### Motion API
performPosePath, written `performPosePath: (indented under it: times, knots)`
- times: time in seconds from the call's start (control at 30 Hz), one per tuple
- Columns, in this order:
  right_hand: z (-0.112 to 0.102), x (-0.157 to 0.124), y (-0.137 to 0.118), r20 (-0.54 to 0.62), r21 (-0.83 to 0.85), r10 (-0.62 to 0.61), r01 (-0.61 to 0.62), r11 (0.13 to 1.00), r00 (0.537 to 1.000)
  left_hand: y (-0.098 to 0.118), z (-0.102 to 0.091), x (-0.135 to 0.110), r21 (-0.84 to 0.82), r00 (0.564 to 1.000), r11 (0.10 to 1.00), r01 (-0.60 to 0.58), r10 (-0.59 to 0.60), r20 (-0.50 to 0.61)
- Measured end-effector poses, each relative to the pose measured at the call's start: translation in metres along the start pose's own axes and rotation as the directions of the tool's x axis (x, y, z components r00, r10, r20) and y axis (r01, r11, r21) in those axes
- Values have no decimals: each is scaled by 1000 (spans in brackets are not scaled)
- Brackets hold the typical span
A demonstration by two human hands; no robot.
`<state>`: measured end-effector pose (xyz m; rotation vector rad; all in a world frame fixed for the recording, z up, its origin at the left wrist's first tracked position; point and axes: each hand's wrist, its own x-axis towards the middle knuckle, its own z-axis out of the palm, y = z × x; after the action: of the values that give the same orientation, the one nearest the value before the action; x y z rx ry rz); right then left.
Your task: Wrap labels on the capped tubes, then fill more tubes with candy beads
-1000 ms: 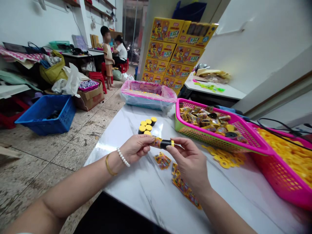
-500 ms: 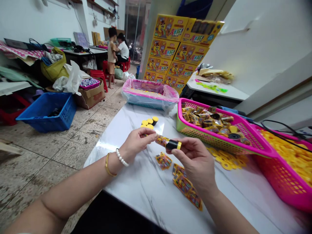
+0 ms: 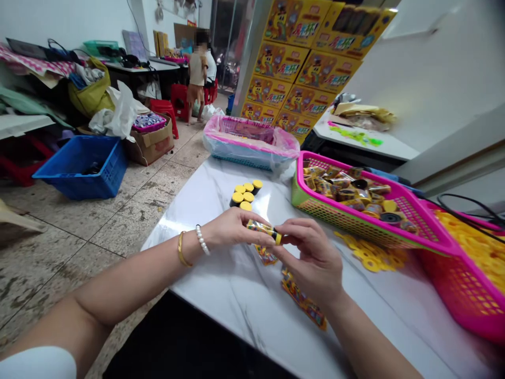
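Observation:
Both my hands hold one small black tube with a yellow cap [image 3: 265,230] above the white marble table [image 3: 252,305]. My left hand [image 3: 232,229] pinches its left end, where a colourful sticker label wraps around it. My right hand [image 3: 313,258] grips the capped right end with closed fingers. Under my hands lie loose colourful labels [image 3: 303,302]. Just beyond stand several yellow-capped black tubes [image 3: 245,193] upright in a cluster.
A pink-rimmed green basket [image 3: 355,223] of labelled tubes stands at the right, with yellow rings [image 3: 369,255] scattered beside it and a pink basket [image 3: 469,295] of rings further right. A lined pink basket [image 3: 252,143] sits at the table's far end. Yellow cartons, a blue crate [image 3: 81,166] and two people are beyond.
My hands have drawn closer together around the tube, and the label now covers more of it. The camera has tilted and shifted slightly.

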<state>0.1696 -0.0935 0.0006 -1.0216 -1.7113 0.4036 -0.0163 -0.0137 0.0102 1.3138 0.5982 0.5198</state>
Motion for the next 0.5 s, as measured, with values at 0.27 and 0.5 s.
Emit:
performPosePath:
  times: [0.27,0.5]
  knots:
    - [0,0,-5,43,111,170,-174,978,985,2,4,-2,-76,999,997,-4,1,-40]
    - [-1,-2,0,16,-158,17,-14,987,1000,1,-2,0,-63,999,998,21,-23,-29]
